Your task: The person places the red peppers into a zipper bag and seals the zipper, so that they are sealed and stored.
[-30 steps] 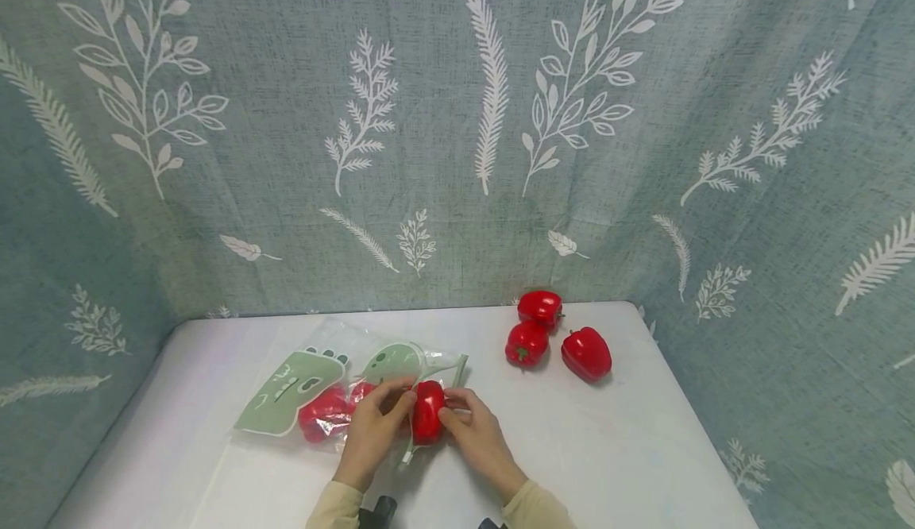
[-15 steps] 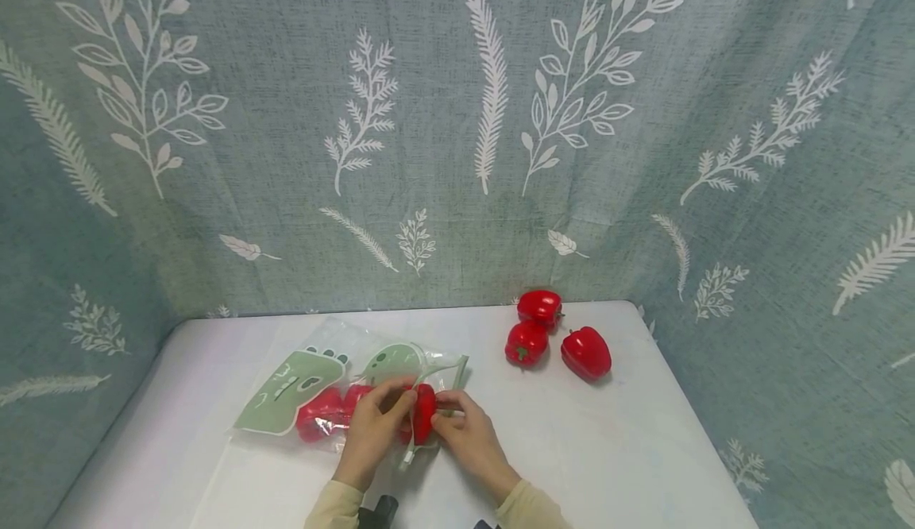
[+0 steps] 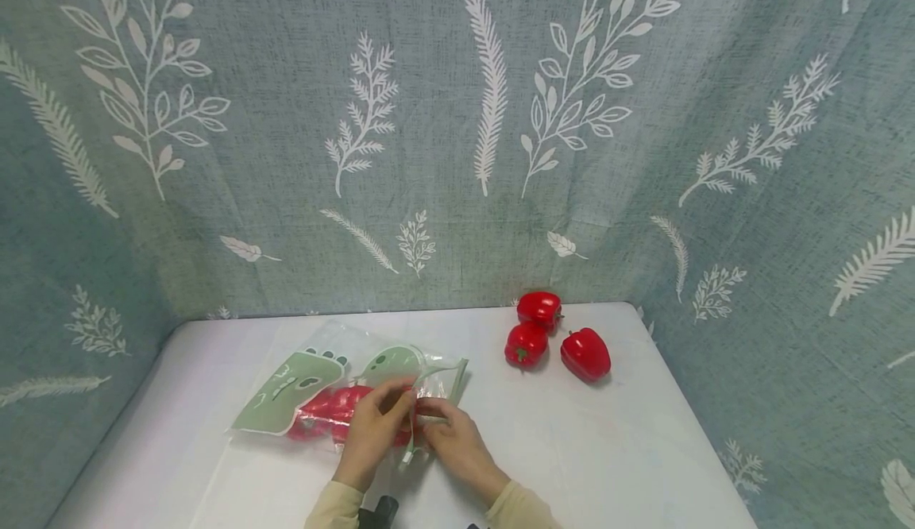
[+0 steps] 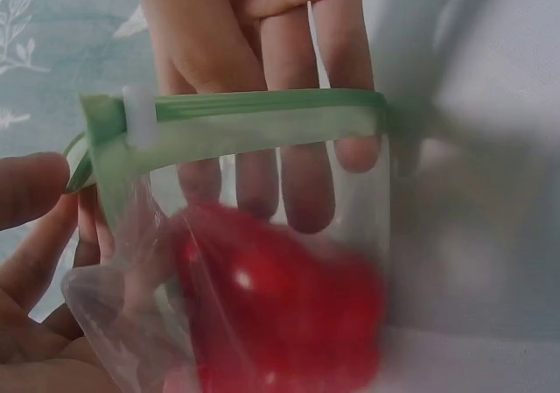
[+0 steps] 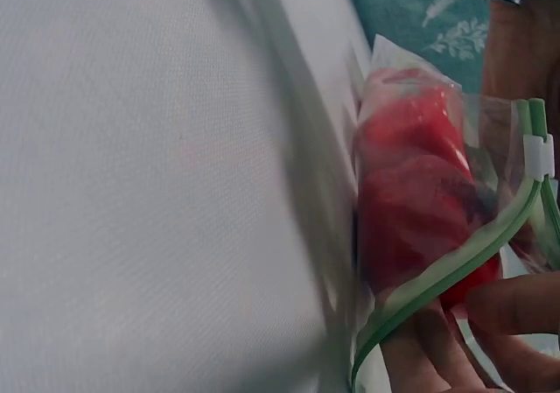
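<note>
In the head view we see a clear zip bag (image 3: 289, 390) with green cartoon prints lying at the left and near the middle of a white desk (image 3: 643, 449), its mouth turned to the right. Red peppers (image 3: 332, 406) show through the film (they press together, so we cannot count them). The left hand (image 3: 375, 426) is at the bag's mouth, its grip pinching the edge between thumb and fingers. The right hand (image 3: 457, 438) comes from the right, its fingertips within the mouth. Farther off on the right, well apart from the bag, we find three loose peppers (image 3: 526, 344), two of them touching and the third just beside them. Behind the far edge hangs a grey-green cloth (image 3: 429, 116) with white leaf patterns.

In the left wrist view, we see the right hand's fingers (image 4: 302, 187) stretched out and a little spread through the film, reaching past the green strip (image 4: 262, 104) to a pepper (image 4: 289, 305) inside. The left thumb (image 4: 31, 187) pinches the strip, near a white slider (image 4: 140, 117).

In the right wrist view, we see the bag's filled part along the desk's white cover, with the right hand's fingers behind the curving strip; the right thumb (image 5: 516, 304) is just beside the red.
</note>
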`<state>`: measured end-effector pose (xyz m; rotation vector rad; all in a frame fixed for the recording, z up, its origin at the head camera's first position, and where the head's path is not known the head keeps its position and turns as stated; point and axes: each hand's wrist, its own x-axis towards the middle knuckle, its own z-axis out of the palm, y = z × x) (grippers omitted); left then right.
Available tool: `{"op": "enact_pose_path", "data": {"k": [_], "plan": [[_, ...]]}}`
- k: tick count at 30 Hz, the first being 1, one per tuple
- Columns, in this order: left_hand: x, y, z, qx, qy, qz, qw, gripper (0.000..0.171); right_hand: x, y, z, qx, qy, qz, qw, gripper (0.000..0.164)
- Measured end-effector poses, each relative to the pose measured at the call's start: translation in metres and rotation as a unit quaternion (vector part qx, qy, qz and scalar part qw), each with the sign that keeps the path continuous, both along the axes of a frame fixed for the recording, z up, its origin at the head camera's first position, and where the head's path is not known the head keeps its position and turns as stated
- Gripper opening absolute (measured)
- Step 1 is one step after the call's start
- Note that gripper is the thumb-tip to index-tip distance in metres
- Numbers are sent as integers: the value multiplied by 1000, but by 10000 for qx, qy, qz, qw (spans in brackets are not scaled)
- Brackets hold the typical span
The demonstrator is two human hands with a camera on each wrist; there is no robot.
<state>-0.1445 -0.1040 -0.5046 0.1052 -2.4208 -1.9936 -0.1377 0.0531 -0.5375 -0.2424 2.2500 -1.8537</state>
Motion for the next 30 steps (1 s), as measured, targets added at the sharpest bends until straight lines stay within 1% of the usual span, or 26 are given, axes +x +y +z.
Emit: {"op": "enact_pose_path", "data": {"k": [3,6,9,11,16,21,23,27,30], "plan": [[0,1,0,26,-45,27,10000,31,0,-2,0,189,206,165,9995,45],[0,1,0,124,-54,5,9999,31,-1,-5,-1,225,369,357,9984,45],[0,2,-1,226,-61,-26,9997,32,-1,-8,-2,242,404,514,9976,46],[0,3,-2,228,-67,-41,9997,33,-2,-10,-2,311,296,562,9975,44],[0,4,-1,113,-123,-15,9999,33,-1,-14,-1,593,101,530,9968,38],[0,2,1,163,-75,-19,9998,32,-3,-13,-4,778,316,489,9953,32],[-1,1,1,176,-71,-23,9998,32,-4,-12,-6,762,346,487,9953,31],[-1,-1,0,158,-111,-21,9998,32,-5,-11,-8,798,441,417,9950,33],[-1,-1,-1,150,-107,-38,9998,31,-2,-8,-7,681,483,330,9960,36]]}}
